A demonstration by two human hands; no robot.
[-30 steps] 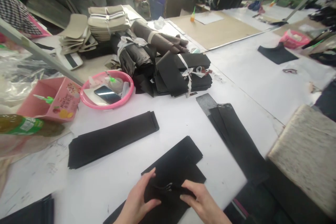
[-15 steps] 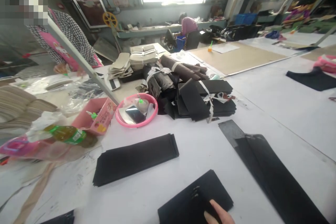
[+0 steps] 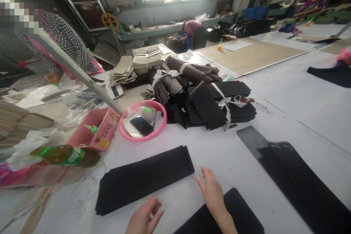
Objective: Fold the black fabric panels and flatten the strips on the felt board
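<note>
Loosely curled, with a gap between thumb and fingers, my left hand [image 3: 145, 215] hangs at the bottom of the head view, just off the near long edge of a long, flat stack of matte black rectangular pieces [image 3: 146, 179]. My right hand [image 3: 211, 190] has its fingers stretched forward and its thumb a little apart, gripping nothing, beside the right end of that stack; the thumb tip is so near the corner that I cannot tell whether it touches. So the stack lies ahead of my left hand and to the left of my right, flat on a smooth white tabletop [image 3: 216, 150], slanting up to the right, its layered edges slightly uneven at both ends. Behind my right wrist shows a second black flat stack [image 3: 244, 212], partly covered by my forearm and cut off by the lower border. Farther right lie long overlapping black strips [image 3: 296, 179]. Beyond the first stack sit a round pink plastic basket [image 3: 138, 139] with a dark-screened phone [image 3: 142, 125] inside and, to its right, a bundle of black sheets tied with a white band [image 3: 207, 108].
</note>
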